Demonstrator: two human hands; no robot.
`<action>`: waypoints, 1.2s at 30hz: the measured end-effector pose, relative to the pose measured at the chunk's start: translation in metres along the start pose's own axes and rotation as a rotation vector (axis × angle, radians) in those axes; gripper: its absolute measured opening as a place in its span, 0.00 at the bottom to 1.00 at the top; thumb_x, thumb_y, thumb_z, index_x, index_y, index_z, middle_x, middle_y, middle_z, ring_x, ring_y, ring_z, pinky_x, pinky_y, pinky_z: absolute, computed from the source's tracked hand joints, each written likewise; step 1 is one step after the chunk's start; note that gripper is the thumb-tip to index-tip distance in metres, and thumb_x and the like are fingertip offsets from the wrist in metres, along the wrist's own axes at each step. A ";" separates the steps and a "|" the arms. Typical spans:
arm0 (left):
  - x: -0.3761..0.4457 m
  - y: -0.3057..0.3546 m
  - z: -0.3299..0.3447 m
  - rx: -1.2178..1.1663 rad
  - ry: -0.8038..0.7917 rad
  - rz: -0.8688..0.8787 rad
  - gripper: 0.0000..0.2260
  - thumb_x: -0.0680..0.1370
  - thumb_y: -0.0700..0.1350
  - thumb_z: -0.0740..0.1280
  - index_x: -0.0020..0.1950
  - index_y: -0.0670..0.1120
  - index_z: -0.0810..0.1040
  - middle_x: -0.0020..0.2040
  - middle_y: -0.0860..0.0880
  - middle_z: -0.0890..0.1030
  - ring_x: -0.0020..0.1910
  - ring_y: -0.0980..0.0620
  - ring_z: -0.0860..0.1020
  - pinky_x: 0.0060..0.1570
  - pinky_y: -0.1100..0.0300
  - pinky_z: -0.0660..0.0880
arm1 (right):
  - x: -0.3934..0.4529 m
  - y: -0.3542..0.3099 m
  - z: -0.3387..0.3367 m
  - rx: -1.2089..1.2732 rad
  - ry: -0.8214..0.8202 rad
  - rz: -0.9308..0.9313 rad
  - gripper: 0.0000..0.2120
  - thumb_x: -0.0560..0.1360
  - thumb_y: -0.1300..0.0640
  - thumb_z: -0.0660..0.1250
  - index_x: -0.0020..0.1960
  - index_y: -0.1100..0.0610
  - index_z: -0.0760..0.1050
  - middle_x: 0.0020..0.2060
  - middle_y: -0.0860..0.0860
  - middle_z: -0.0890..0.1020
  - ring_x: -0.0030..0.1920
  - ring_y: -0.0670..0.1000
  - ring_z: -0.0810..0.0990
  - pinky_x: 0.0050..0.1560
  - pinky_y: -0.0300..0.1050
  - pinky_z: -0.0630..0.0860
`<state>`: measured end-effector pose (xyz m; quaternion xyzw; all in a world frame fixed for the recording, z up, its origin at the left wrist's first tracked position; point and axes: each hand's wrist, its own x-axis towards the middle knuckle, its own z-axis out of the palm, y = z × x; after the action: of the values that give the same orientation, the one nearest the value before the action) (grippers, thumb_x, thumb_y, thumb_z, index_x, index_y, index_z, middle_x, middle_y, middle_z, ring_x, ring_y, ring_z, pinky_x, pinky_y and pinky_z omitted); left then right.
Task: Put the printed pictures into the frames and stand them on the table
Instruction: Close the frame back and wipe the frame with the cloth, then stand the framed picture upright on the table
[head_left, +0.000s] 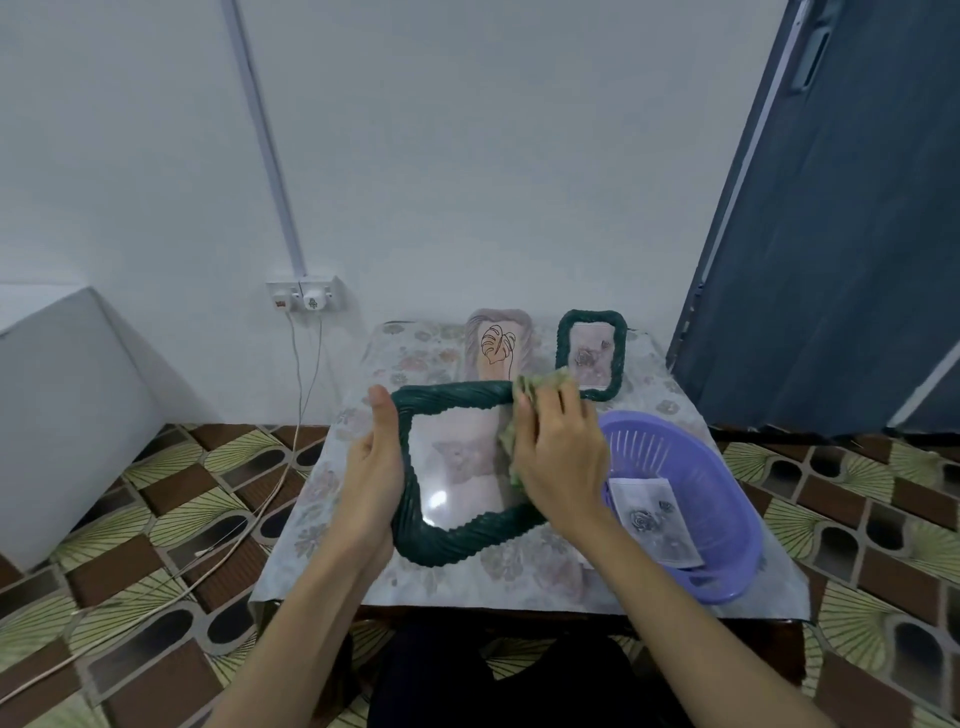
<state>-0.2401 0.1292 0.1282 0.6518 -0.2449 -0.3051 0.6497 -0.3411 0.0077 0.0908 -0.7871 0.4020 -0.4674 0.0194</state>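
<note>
Dark green and rope-twisted, the big frame (457, 470) is the thing to watch, held tilted just above the table (395, 582) with its long axis running away from the person, toward the wall. To the frame's left, the left hand (376, 467) grips its left edge, thumb up along the front rim and the other fingers hidden behind, so I can't say how they lie. Inside the frame a pale flower print shows under the glass, with a bright glare near the bottom. Over the frame's right side the right hand (558, 457) lies knuckles up, fingers curled round a green cloth (535, 387) and pressing it against the glass and top right corner. Beyond the frame, two finished ones stand on the table by the wall: a pale frame (497, 345) with a leaf drawing and, to its right, a small green frame (591, 353). Right of the big frame sits a purple basket (727, 519) with a loose rose print (655, 522) in it. I'd judge standing this frame comes next; the left hand already has the grip, and the open spot lies past its top edge.
</note>
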 end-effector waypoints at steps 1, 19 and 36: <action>-0.002 0.000 0.005 0.003 -0.007 0.015 0.35 0.62 0.77 0.51 0.42 0.45 0.72 0.35 0.47 0.73 0.36 0.51 0.72 0.38 0.60 0.70 | 0.003 -0.012 0.001 0.051 0.010 0.040 0.15 0.78 0.51 0.55 0.46 0.61 0.75 0.48 0.57 0.79 0.40 0.55 0.77 0.32 0.40 0.68; 0.088 -0.018 -0.043 0.112 0.021 -0.120 0.18 0.73 0.59 0.66 0.47 0.44 0.73 0.27 0.50 0.60 0.25 0.53 0.61 0.30 0.57 0.57 | -0.004 0.072 0.092 0.228 -0.535 0.463 0.12 0.80 0.51 0.56 0.42 0.56 0.68 0.43 0.54 0.73 0.45 0.55 0.73 0.43 0.47 0.66; 0.185 -0.012 -0.065 0.013 -0.337 -0.381 0.22 0.68 0.58 0.67 0.53 0.44 0.81 0.49 0.42 0.84 0.45 0.45 0.83 0.46 0.54 0.79 | 0.089 0.022 0.125 0.598 -1.061 0.349 0.10 0.71 0.53 0.72 0.45 0.54 0.72 0.44 0.53 0.78 0.38 0.47 0.74 0.42 0.41 0.70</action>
<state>-0.0661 0.0421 0.0992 0.6303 -0.2242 -0.5248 0.5264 -0.2391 -0.1082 0.0758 -0.7951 0.3121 -0.0958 0.5111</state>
